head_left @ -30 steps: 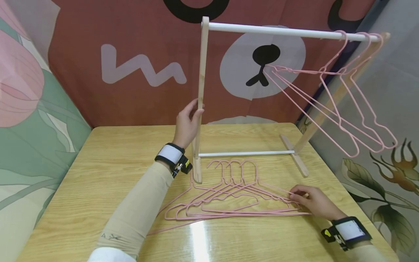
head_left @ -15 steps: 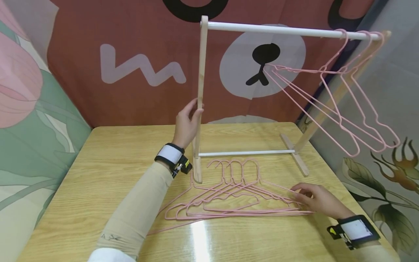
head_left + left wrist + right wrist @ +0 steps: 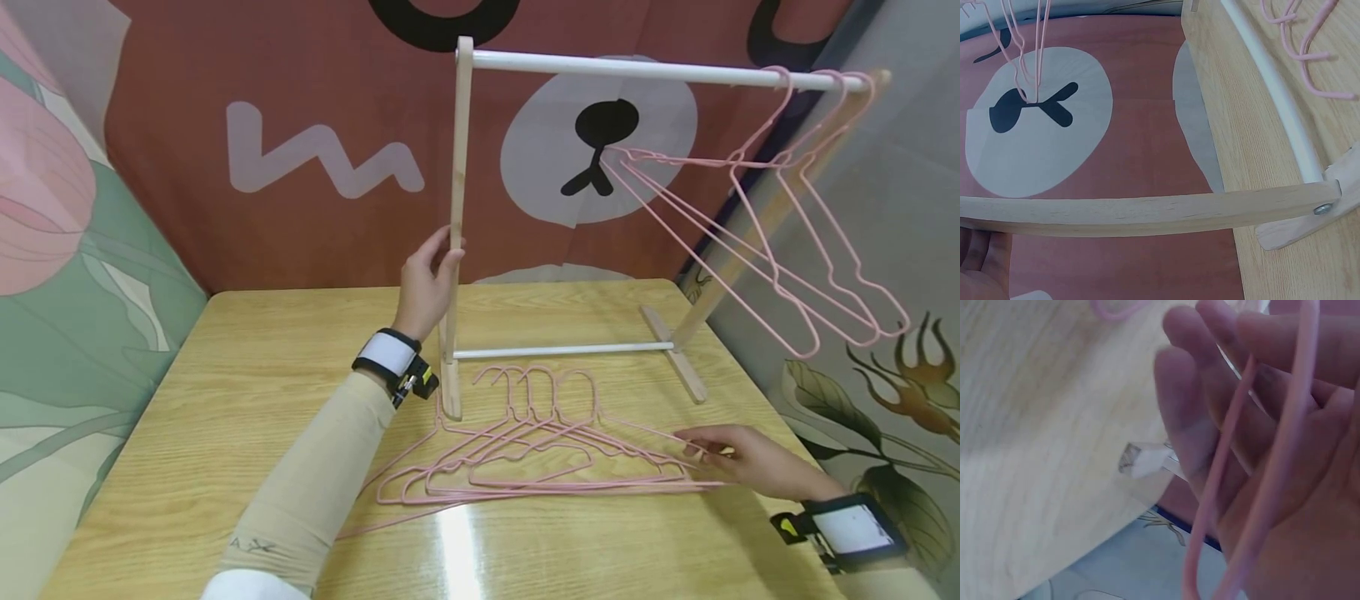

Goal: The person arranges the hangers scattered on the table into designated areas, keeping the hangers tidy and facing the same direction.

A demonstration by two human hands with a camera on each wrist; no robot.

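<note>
My left hand (image 3: 426, 283) grips the left wooden post (image 3: 461, 150) of a clothes rack partway up, thumb in front; the left wrist view shows curled fingers (image 3: 975, 262) beside that post. On the right, low over the table, my right hand (image 3: 750, 462) holds one end of a pink clothes hanger (image 3: 637, 425). In the right wrist view two strands of the hanger wire (image 3: 1277, 450) run across the palm, with the fingers bent about them. This hanger's hook lies right of several other pink hangers (image 3: 511, 396), which overlap in a pile before the rack.
Three pink hangers (image 3: 789, 87) hang at the right end of the rack's white top rail (image 3: 615, 67). A white lower bar (image 3: 562, 351) joins the wooden feet on the wooden table (image 3: 262, 375). A printed cloth (image 3: 337, 242) stands behind the table.
My right hand has moved a little to the right, drawing its hanger with it, so the hook stands farther from the others in the pile. The left hand stays on the post.
</note>
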